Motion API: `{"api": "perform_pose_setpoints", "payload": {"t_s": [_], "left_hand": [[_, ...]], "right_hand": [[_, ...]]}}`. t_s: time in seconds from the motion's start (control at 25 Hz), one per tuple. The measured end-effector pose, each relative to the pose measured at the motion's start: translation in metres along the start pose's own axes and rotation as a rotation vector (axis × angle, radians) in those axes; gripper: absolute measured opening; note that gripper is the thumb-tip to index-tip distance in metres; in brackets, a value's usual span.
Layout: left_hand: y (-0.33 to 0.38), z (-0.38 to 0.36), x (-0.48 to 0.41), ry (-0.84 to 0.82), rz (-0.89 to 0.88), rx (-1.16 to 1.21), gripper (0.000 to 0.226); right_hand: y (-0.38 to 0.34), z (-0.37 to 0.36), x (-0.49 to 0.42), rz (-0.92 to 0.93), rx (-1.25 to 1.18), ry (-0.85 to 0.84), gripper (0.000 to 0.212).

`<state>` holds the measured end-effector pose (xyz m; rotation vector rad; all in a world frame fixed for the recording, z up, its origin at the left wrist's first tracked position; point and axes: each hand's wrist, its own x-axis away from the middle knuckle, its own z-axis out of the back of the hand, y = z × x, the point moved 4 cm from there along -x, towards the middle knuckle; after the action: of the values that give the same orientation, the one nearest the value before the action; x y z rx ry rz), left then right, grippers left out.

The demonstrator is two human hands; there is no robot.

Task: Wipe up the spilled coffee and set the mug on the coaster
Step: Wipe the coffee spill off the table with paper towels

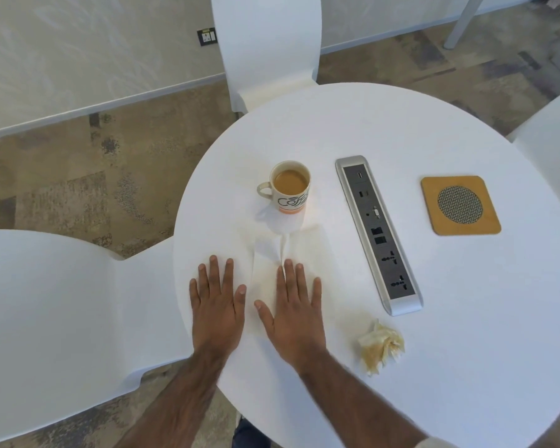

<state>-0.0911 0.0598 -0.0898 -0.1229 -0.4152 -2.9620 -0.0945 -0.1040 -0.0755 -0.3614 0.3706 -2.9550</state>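
step: blotting spill | right hand (290, 313) flat, fingers spread on napkin (291, 253), lower centre | left hand (215, 300) flat, empty on tabletop (401, 130) | advice: press firmly, drag toward yourself, clear of mug (288, 187)

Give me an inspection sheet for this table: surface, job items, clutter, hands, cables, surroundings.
Surface: round white table, faint tan staining under the flat napkin.
Job's things: coffee mug upright, holding coffee, standing off the coaster; cork coaster bare, beyond the power strip.
Clutter: crumpled stained napkin near the strip's near end.
Grip: left hand flat on the table, holding nothing; right hand flat on the napkin.
Cables: nothing seen.
Surroundings: white chairs, patterned carpet, wall socket.
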Motion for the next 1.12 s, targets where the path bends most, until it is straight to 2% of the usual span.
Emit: {"api": "perform_pose_setpoints", "payload": {"t_s": [0.16, 0.2, 0.28, 0.32, 0.44, 0.64, 0.88, 1.12], "left_hand": [[0.0, -0.001, -0.001, -0.006, 0.01, -0.003, 0.066], [0.0, -0.002, -0.001, -0.012, 0.011, -0.007, 0.066], [0.0, -0.003, -0.001, -0.015, 0.008, -0.022, 0.067], [-0.001, -0.003, -0.001, -0.014, 0.011, -0.029, 0.067], [0.0, -0.003, -0.001, -0.019, 0.011, -0.042, 0.068], [0.0, -0.004, -0.002, -0.016, 0.01, -0.053, 0.067], [0.002, -0.003, -0.001, -0.031, 0.025, -0.064, 0.067], [0.0, -0.003, -0.001, -0.017, 0.022, -0.024, 0.065]], "right_hand": [[0.009, 0.013, -0.001, -0.089, 0.023, 0.122, 0.052], [0.014, 0.018, -0.008, -0.123, 0.033, 0.121, 0.054], [0.023, 0.016, -0.021, -0.181, 0.072, 0.033, 0.075], [0.025, 0.011, -0.023, -0.174, 0.092, 0.018, 0.08], [0.033, 0.0, -0.023, -0.159, 0.066, 0.069, 0.078], [0.063, 0.012, -0.051, -0.291, 0.022, 0.144, 0.073], [0.045, 0.009, -0.068, -0.075, 0.037, 0.139, 0.068], [0.002, -0.014, -0.028, 0.141, 0.037, 0.11, 0.071]]}}
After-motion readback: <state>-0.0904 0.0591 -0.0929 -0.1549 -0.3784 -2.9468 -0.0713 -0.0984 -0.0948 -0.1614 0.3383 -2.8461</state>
